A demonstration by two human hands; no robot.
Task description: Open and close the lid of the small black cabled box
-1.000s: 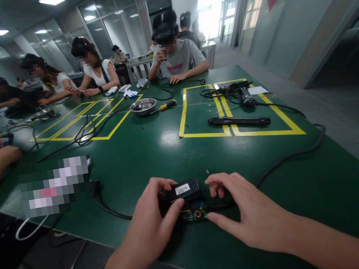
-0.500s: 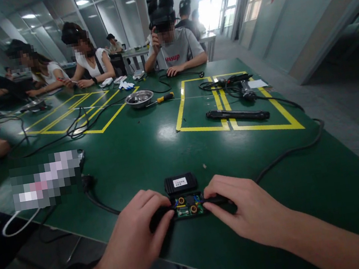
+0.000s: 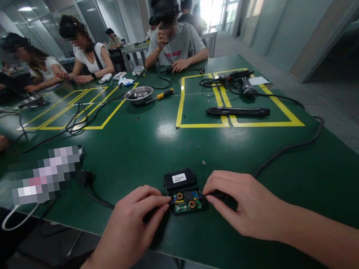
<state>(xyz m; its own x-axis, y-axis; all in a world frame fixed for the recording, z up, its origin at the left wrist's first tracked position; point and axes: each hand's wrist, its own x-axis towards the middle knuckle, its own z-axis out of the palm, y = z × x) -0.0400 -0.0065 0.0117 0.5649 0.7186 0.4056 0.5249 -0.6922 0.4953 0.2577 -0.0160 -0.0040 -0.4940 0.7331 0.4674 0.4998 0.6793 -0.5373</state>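
Note:
An opened black plastic case (image 3: 172,211) lies on the green table near its front edge, a green circuit board (image 3: 189,201) with two copper-wound ring coils inside it. My left hand (image 3: 134,219) has thumb and forefinger pinched on the black cable at the case's left end. At the right end my right hand (image 3: 244,197) grips the other black cable (image 3: 223,196) between thumb and fingers. Just beyond the case rests its black cover (image 3: 179,179), bearing a white label. My fingers partly hide where the cables enter the case.
A metal bowl (image 3: 139,96) and a yellow-black screwdriver (image 3: 164,94) lie farther back. Right of them are a black tube (image 3: 237,112) and a tool with a cable (image 3: 247,88), within yellow tape. A power strip (image 3: 48,176) lies left. Other people sit around the table.
My left thumb and forefinger have drawn closer together at the case's left end. My right fingertips have shifted slightly outward. The view has moved slightly; the case stays between my hands.

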